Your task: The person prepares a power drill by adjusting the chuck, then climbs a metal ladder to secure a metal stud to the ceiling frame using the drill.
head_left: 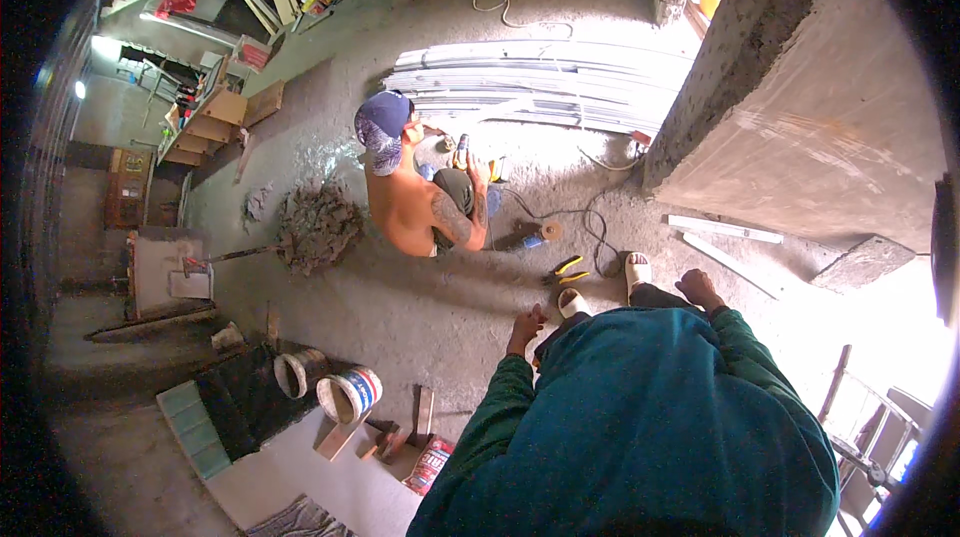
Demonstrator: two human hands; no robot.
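Note:
My left hand is beside my left knee with its fingers curled in; I see nothing in it. Over at my right knee, my right hand makes a loose fist, apparently with nothing inside. On the floor just ahead of my light sandals lie yellow-and-black-handled pliers. Beyond them rests a blue angle grinder with a brownish disc and a dark cord. Both hands are apart from these tools. A co-worker in a blue cap crouches ahead, holding a drill-like power tool.
Long pale metal profiles lie bundled behind the co-worker. A rubble heap and two buckets are at the left. Two loose strips lie near a slanted concrete slab on the right. A ladder-like frame stands lower right.

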